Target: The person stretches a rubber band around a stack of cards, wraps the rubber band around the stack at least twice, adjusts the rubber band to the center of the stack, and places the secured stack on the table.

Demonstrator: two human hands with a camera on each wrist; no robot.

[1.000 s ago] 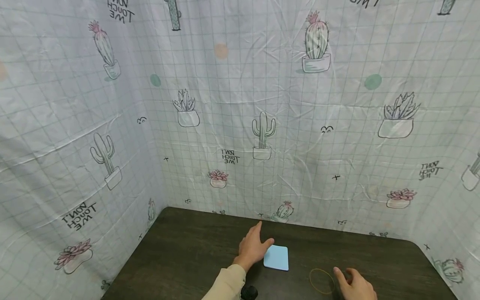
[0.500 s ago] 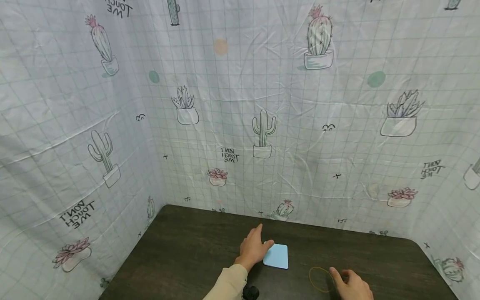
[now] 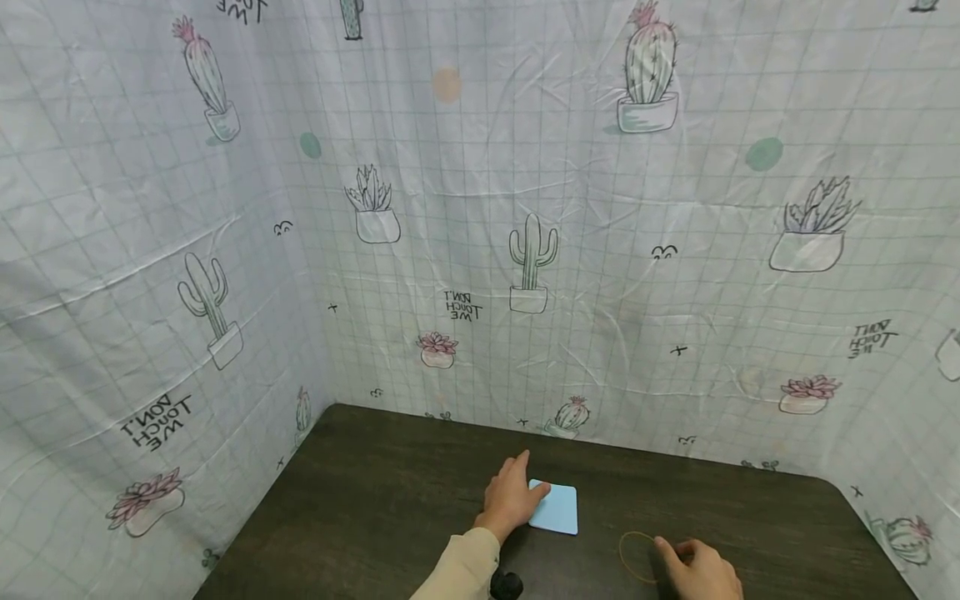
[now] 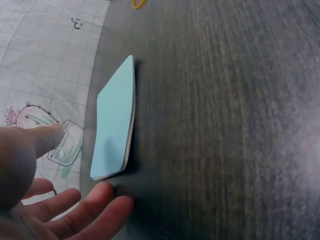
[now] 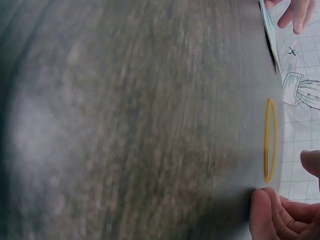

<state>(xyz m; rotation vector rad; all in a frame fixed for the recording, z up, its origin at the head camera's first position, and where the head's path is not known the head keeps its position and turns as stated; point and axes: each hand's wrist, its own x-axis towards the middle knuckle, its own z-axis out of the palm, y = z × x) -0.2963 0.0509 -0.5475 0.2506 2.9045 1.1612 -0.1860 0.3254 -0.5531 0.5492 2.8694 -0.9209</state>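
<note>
A thin, light blue square stack with rounded corners [image 3: 556,508], its layered edge visible in the left wrist view [image 4: 115,120], lies flat on the dark table. I cannot tell whether it is cards or a notepad. My left hand [image 3: 507,497] is beside its left edge, fingers spread and thumb above the stack's corner; the left wrist view shows the fingers apart from it. A yellow rubber band [image 5: 267,140] lies as a loose loop to the stack's right. Close to its right side is my right hand [image 3: 701,569], fingers loosely bent, holding nothing.
The dark wood-grain table [image 3: 375,500] ends at a white cloth [image 3: 480,208] with a grid and cactus print, which hangs behind it and on both sides. A small round black object [image 3: 506,585] shows by my left wrist.
My right hand has moved slightly left, closer to the rubber band. My left hand keeps nearly the same place by the stack. The head view has shifted a little.
</note>
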